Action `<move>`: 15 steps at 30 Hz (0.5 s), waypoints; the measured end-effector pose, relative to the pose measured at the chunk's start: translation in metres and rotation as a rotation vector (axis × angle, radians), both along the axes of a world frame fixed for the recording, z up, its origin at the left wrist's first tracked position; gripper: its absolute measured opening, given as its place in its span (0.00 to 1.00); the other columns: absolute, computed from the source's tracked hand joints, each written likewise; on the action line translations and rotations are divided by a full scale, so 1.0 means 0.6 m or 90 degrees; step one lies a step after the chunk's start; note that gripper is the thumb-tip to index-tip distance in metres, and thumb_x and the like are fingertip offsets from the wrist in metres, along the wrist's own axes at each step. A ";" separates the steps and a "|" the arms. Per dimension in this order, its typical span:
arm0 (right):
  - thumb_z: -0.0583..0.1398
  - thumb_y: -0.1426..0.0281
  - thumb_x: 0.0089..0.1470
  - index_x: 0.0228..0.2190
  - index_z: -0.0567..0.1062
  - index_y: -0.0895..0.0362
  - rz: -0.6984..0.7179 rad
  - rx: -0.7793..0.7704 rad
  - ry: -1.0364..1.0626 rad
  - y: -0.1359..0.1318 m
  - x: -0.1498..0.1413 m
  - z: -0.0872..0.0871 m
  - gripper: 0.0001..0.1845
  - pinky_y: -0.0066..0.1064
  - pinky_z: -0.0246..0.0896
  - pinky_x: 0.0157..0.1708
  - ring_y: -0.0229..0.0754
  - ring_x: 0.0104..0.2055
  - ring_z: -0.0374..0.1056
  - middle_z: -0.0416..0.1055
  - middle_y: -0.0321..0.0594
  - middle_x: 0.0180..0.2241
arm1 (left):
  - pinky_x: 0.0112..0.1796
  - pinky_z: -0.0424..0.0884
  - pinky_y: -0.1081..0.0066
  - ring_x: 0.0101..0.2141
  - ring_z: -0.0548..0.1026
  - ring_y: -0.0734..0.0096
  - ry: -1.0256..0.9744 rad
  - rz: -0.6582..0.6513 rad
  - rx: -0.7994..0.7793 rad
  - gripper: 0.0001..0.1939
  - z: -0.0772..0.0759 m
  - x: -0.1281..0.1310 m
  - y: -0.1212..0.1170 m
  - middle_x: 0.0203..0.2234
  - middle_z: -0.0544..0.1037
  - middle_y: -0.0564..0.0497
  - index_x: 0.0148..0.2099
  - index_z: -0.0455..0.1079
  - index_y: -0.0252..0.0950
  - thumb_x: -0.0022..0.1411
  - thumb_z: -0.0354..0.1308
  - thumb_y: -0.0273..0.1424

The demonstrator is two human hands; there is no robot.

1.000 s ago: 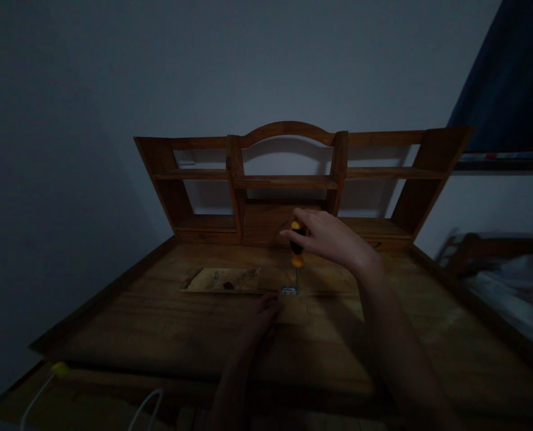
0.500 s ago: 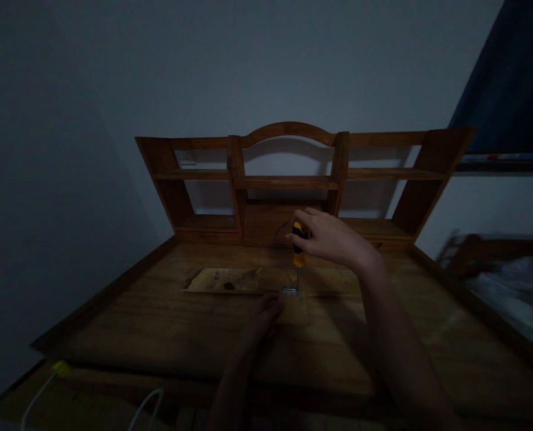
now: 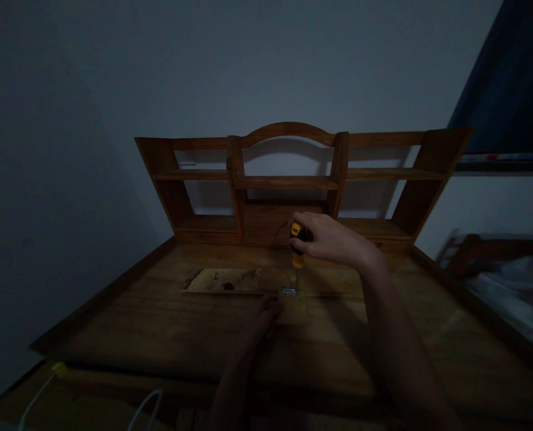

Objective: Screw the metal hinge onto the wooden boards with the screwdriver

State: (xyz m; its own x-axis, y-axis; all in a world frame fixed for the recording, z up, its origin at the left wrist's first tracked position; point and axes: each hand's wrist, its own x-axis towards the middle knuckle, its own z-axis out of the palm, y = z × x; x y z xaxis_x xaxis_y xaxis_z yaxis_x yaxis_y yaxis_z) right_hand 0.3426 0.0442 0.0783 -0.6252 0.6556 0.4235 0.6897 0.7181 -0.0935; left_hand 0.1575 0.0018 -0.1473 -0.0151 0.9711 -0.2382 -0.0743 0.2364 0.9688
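My right hand [image 3: 318,236] is wrapped round the yellow and black handle of a screwdriver [image 3: 297,260], held upright. Its shaft points down onto the right end of a small metal hinge [image 3: 290,291]. The hinge lies at the far edge of a small pale wooden board [image 3: 294,311] on the desk. My left hand [image 3: 266,310] is low at the left edge of that board, its fingers closed against it; their undersides are in shadow. Whether a screw sits under the screwdriver tip is too small to tell.
Left of the hinge lies a pale, rough-edged wooden strip [image 3: 224,279] with a dark knot. A wooden shelf unit [image 3: 288,182] stands at the back of the desk [image 3: 159,335]. White cable [image 3: 145,407] and a yellow piece [image 3: 60,369] are at the lower left.
My right hand has turned slightly on the screwdriver and sunk a little, and the handle's top has tipped slightly left. My left hand, the hinge and the board stay in place.
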 end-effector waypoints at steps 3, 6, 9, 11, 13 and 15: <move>0.57 0.62 0.59 0.37 0.67 0.55 -0.007 -0.009 0.015 0.000 0.000 0.000 0.09 0.29 0.54 0.35 0.43 0.38 0.68 0.72 0.40 0.36 | 0.17 0.55 0.79 0.18 0.65 0.81 0.006 -0.004 0.001 0.22 -0.001 -0.002 0.001 0.29 0.74 0.52 0.48 0.70 0.36 0.54 0.62 0.42; 0.56 0.55 0.59 0.37 0.67 0.55 -0.058 0.007 0.020 0.000 -0.002 -0.003 0.16 0.31 0.53 0.34 0.45 0.36 0.68 0.72 0.42 0.34 | 0.18 0.57 0.80 0.19 0.67 0.81 -0.005 0.010 -0.008 0.21 -0.002 -0.002 0.003 0.30 0.75 0.51 0.47 0.70 0.36 0.53 0.63 0.41; 0.56 0.58 0.59 0.39 0.67 0.55 -0.032 0.012 0.016 -0.002 -0.003 -0.002 0.14 0.31 0.54 0.36 0.44 0.38 0.68 0.71 0.41 0.37 | 0.15 0.53 0.80 0.16 0.62 0.82 -0.010 -0.003 -0.022 0.21 -0.003 -0.001 0.005 0.26 0.73 0.54 0.47 0.70 0.36 0.54 0.63 0.42; 0.57 0.63 0.59 0.40 0.67 0.54 -0.004 0.010 0.013 -0.005 -0.003 0.000 0.10 0.30 0.55 0.37 0.43 0.40 0.68 0.71 0.40 0.39 | 0.15 0.51 0.80 0.15 0.61 0.82 -0.012 -0.004 -0.028 0.22 -0.002 -0.001 0.004 0.24 0.71 0.55 0.48 0.69 0.36 0.53 0.63 0.42; 0.56 0.65 0.59 0.40 0.67 0.54 -0.007 0.010 0.005 -0.008 -0.005 0.001 0.09 0.30 0.55 0.38 0.43 0.40 0.68 0.71 0.40 0.38 | 0.16 0.52 0.81 0.16 0.63 0.82 -0.017 0.000 -0.026 0.23 0.002 -0.001 0.002 0.23 0.71 0.55 0.48 0.69 0.36 0.53 0.64 0.41; 0.55 0.62 0.60 0.39 0.67 0.55 -0.042 0.015 -0.004 -0.009 -0.007 0.001 0.10 0.31 0.55 0.38 0.44 0.40 0.68 0.71 0.41 0.37 | 0.16 0.52 0.81 0.16 0.62 0.82 -0.020 -0.004 -0.021 0.23 0.007 0.000 0.000 0.23 0.70 0.56 0.48 0.69 0.35 0.53 0.64 0.42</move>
